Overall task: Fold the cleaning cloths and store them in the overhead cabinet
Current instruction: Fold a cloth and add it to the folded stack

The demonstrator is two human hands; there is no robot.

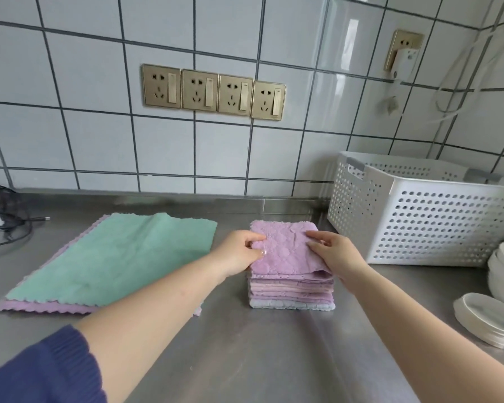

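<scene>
A stack of folded cloths (291, 292), mostly purple with a pale blue one at the bottom, sits on the steel counter. On top lies a folded purple cloth (285, 245). My left hand (242, 251) pinches its left edge and my right hand (335, 254) grips its right edge. To the left, a green cloth (114, 257) lies spread flat over an unfolded purple cloth (47, 308) whose scalloped edge shows along the front. The overhead cabinet is out of view.
A white perforated plastic basket (425, 216) stands at the right against the tiled wall. White dishes (486, 318) are stacked at the far right. Black cables (9, 219) lie at the far left. A row of wall sockets (213, 91) sits above the counter (274, 359).
</scene>
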